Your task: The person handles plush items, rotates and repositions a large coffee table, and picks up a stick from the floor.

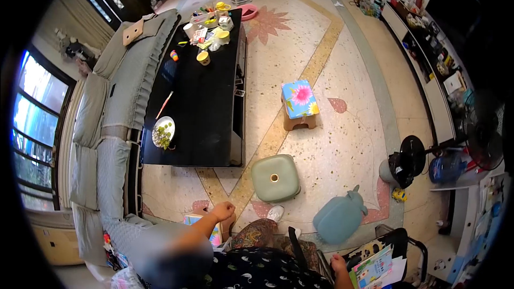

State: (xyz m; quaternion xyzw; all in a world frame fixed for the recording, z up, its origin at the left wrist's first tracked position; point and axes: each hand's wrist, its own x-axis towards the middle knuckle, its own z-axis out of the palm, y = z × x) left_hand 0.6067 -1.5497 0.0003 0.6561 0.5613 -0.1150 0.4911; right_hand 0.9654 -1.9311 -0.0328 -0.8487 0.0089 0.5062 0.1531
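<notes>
My left hand (pixel 224 211) is held out low at the front left, fingers curled into a loose fist; nothing shows in it. Below it is a small stool with a colorful printed top (pixel 216 235), partly hidden by my forearm. My right hand (pixel 338 263) is low at my side with its fingers curled; whatever they may hold is hidden. Beside it lie picture books (pixel 373 270) on a black bag or seat. Ahead of my knees stand a green plastic stool (pixel 276 176) and a blue-grey animal-shaped stool (pixel 338 219).
A long black table (pixel 201 112) at left carries a plate of greens (pixel 163 132), a yellow cup (pixel 203 58) and clutter. A grey sofa (pixel 128 85) runs along it. A flower-topped stool (pixel 300 101), a fan (pixel 413 155) and a TV cabinet (pixel 417 69) stand further right.
</notes>
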